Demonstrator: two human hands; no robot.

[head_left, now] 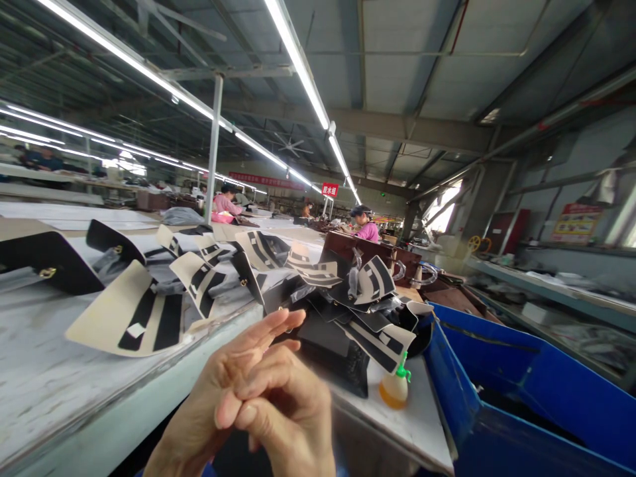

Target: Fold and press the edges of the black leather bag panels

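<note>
My left hand (pixel 218 377) is raised in front of the table with its fingers stretched out, pointing away to the right. My right hand (pixel 297 401) meets it at the palm and thumb. The right fingers are bent, and thumb and forefinger press together beside the left thumb; whether anything small sits between them I cannot make out. Just beyond both hands lies a black piece (pixel 330 344) on the table. Curved cream-and-black panels (pixel 380 341) are heaped behind it. A small bottle (pixel 394 389) with a green nozzle and amber liquid stands to the right of my hands.
More curved panels (pixel 126 311) spread over the long white table (pixel 64 391) at left. A blue bin (pixel 541 437) adjoins the table on the right. Brown bag pieces (pixel 342 248) stand behind the heap. People in pink (pixel 368 231) work farther back.
</note>
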